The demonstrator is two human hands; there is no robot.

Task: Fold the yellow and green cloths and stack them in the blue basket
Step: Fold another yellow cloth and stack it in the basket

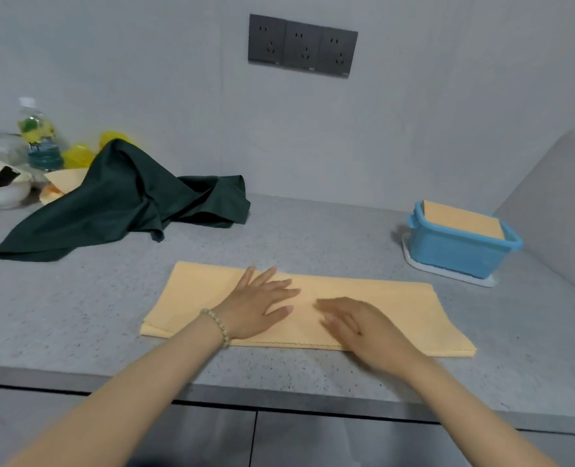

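Grey speckled countertop. Yellow cloth, folded to long strip, lies near edge. Our left hand and right hand press flat, fingers straight, side by side. We smooth outward, square corners before next fold. Green cloth crumpled far left; blue basket right, one folded cloth inside.

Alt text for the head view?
Left hand and right hand rest flat on a folded yellow cloth on a grey speckled counter. Crumpled dark green cloth back left; blue plastic basket right, holding another folded cloth.

yellow cloths 2 | green cloth 1 | blue basket 1 | sockets 3
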